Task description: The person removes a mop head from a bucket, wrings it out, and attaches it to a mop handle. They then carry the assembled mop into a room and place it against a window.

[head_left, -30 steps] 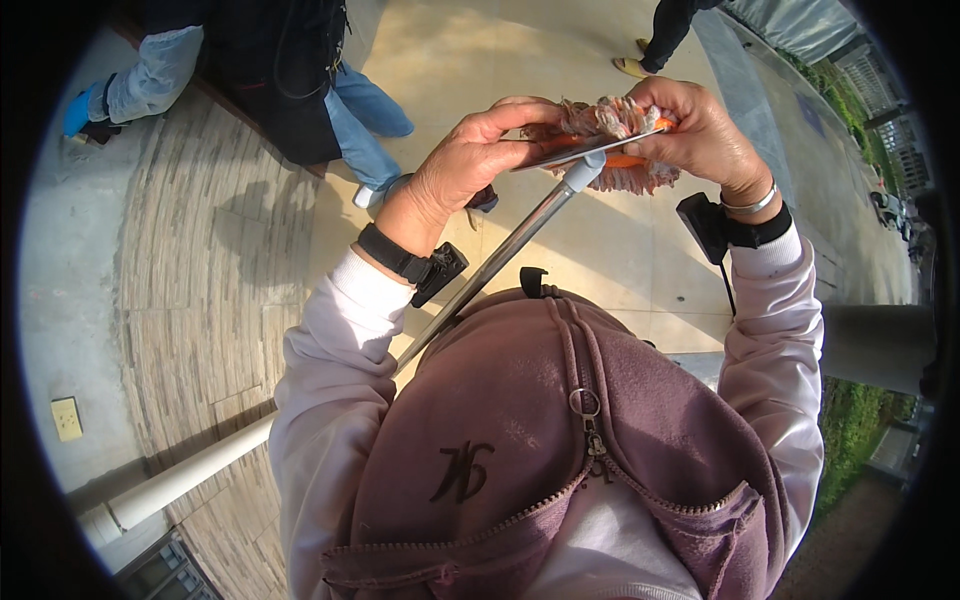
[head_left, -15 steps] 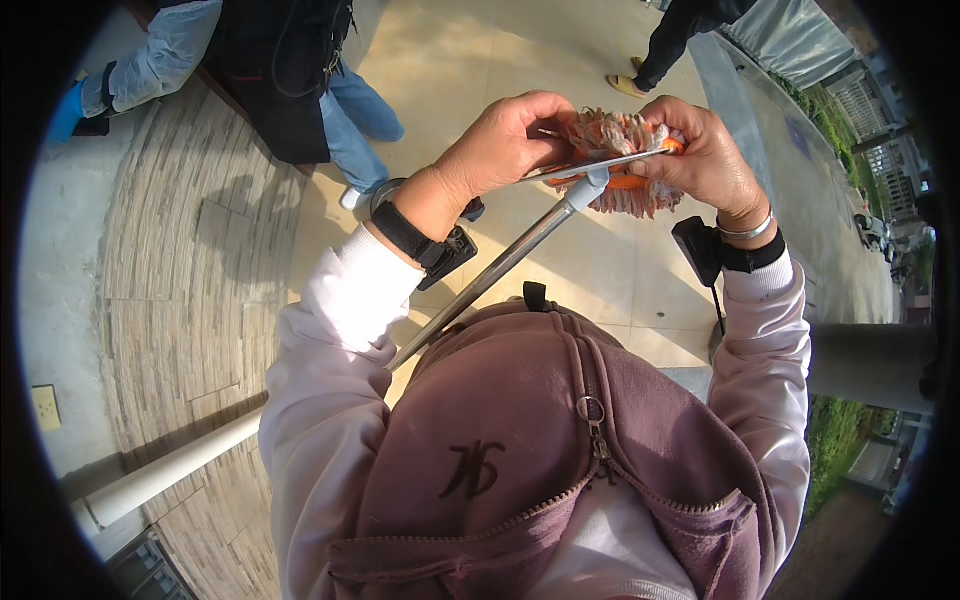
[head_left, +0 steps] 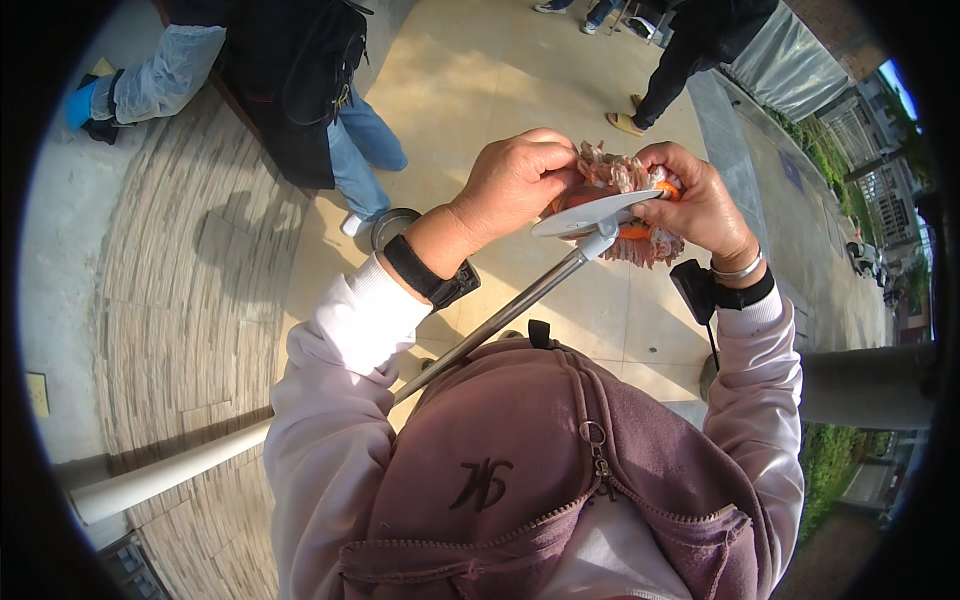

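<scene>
Up in front of my chest is a mop head with a fringed pink-and-white mop pad with orange parts. Its pale grey oval plate is tilted, partly facing me. From the plate's joint a metal handle slants down to the lower left, passing behind my left sleeve. My left hand pinches the pad near the plate's left end, fingertips partly hidden. My right hand grips the pad and the plate's right end between thumb and fingers.
A white tube lies beyond my left elbow; I cannot tell whether it joins the handle. At upper left stands a person in jeans, with a round metal pan by their foot. Another person in dark trousers stands farther off. A grey column is at right.
The mop plate has tilted from nearly edge-on to showing its face. Both hands and the mop head sit slightly lower in the view, still gripping.
</scene>
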Demonstrator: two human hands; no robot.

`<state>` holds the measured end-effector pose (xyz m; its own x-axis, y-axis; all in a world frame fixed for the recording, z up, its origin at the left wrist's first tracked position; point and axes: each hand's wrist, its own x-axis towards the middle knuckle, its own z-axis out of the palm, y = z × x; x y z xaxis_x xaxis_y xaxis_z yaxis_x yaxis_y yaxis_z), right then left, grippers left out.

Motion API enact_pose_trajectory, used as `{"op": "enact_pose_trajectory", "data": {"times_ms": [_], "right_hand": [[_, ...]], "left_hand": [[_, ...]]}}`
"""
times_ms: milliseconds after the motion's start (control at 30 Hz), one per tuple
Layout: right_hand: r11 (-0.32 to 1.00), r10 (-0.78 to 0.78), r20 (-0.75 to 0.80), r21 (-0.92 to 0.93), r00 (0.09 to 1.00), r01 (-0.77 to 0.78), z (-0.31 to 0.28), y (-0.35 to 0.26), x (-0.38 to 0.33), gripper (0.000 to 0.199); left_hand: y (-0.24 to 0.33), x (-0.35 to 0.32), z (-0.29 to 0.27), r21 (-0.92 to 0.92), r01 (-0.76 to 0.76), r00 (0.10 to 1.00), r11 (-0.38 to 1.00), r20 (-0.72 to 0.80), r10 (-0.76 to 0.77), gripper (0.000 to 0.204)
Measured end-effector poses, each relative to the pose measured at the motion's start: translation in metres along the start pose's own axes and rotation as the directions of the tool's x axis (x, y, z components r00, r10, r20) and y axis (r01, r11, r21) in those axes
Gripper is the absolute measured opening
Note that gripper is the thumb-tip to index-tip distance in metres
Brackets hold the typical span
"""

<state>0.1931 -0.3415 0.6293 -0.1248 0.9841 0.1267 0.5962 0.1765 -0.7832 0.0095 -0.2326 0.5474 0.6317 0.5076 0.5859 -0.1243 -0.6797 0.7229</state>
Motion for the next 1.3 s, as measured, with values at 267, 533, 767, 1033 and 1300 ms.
{"op": "enact_pose_trajectory", "data": {"times_ms": [267,533,767,1033,1300], "right_hand": [[0.937,-0.267,-0.006,-0.235,0.964,0.258,0.002,-0.006,0.010,0.063],[0.862,-0.462,0.039,-0.216,0.886,0.459,0.005,-0.019,0.017,0.058],[0.831,-0.468,0.127,-0.272,0.874,0.485,0.005,-0.015,0.021,0.043],[0.914,-0.343,0.075,-0.203,0.936,0.351,0.006,-0.017,0.023,0.031],[0.903,-0.315,0.067,-0.285,0.947,0.321,0.006,-0.017,0.023,0.038]], "left_hand": [[-0.005,-0.005,-0.012,-0.495,0.269,0.963,0.826,0.151,-0.223,0.014],[-0.011,0.008,-0.010,-0.684,0.400,0.914,0.610,0.255,-0.314,0.015],[-0.017,0.000,-0.006,-0.703,0.208,0.977,0.680,0.186,-0.107,0.017],[-0.012,0.008,-0.013,-0.618,0.426,0.895,0.660,0.396,-0.207,0.013],[-0.008,0.010,-0.027,-0.529,0.370,0.929,0.764,0.212,-0.303,0.007]]}}
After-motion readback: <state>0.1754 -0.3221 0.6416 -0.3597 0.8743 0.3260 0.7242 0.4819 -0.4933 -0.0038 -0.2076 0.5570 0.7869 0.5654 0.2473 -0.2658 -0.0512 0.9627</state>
